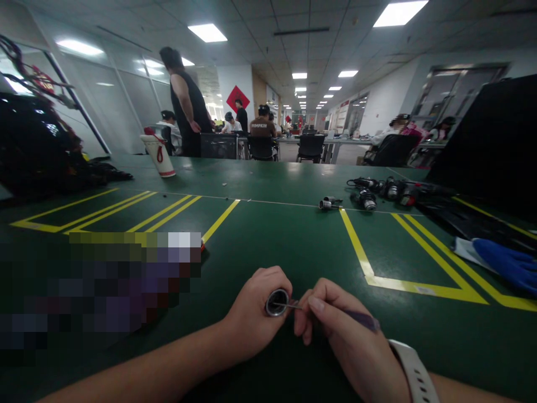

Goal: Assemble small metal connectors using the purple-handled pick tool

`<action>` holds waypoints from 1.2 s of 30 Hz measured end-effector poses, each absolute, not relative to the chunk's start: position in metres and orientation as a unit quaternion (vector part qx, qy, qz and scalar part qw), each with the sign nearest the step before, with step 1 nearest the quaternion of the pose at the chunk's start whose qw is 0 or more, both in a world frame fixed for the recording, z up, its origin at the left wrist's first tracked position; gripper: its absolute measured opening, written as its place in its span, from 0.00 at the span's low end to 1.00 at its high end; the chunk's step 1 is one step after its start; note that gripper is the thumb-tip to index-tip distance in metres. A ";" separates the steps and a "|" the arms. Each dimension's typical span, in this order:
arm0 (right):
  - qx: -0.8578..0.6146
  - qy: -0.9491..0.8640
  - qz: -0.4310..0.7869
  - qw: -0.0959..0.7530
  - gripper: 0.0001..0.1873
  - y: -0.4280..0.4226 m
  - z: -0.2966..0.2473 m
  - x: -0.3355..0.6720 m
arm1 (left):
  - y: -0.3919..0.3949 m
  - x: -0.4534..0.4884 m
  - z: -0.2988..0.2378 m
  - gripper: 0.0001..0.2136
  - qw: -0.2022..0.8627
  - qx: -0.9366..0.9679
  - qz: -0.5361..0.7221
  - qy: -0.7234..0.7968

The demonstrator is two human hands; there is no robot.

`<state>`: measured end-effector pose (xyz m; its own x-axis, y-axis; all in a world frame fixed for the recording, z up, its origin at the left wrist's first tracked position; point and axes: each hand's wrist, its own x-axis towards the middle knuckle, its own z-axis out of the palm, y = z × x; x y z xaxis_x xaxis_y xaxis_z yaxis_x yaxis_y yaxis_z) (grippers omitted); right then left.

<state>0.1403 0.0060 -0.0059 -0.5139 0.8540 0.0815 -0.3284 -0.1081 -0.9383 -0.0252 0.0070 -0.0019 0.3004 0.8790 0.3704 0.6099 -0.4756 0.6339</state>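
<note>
My left hand (260, 305) is wrapped around a round metal cylinder (268, 311), its open end facing me and its inside dark. In my right hand (350, 341) is a slim screwdriver (363, 321) with a dark, see-through-looking handle, pinched between thumb and fingers. Its thin metal shaft points left and its tip lies at or inside the cylinder's mouth; how deep it reaches I cannot tell. Both hands are close together above the green table (289, 240), near its front edge. A pale watch strap circles my right wrist.
Small metal cylinders (329, 204) and black-and-silver tool parts (386, 193) lie at the back right. A blue glove (507, 260) rests at the right edge. A paper cup (159, 157) stands at the back left. Yellow tape (423, 288) marks the table. People sit and stand beyond.
</note>
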 end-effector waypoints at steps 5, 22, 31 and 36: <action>-0.248 -0.449 0.754 0.411 0.11 0.007 -0.001 0.136 | 0.007 -0.024 0.000 0.07 0.215 0.774 0.369 0.468; -0.214 -0.440 0.761 0.426 0.11 0.005 0.001 0.136 | 0.007 -0.024 -0.003 0.06 0.207 0.759 0.405 0.465; -0.244 -0.523 0.692 0.434 0.12 0.005 -0.004 0.139 | 0.007 -0.025 -0.005 0.08 0.200 0.780 0.355 0.475; -0.275 -0.602 0.619 0.423 0.14 0.003 -0.003 0.142 | 0.007 -0.026 -0.007 0.09 0.188 0.809 0.313 0.461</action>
<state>0.1421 0.0027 -0.0029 -0.4908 0.8548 0.1687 -0.1914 0.0831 -0.9780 -0.0256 0.0066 -0.0067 0.3794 0.8628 0.3340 0.6279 -0.5053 0.5920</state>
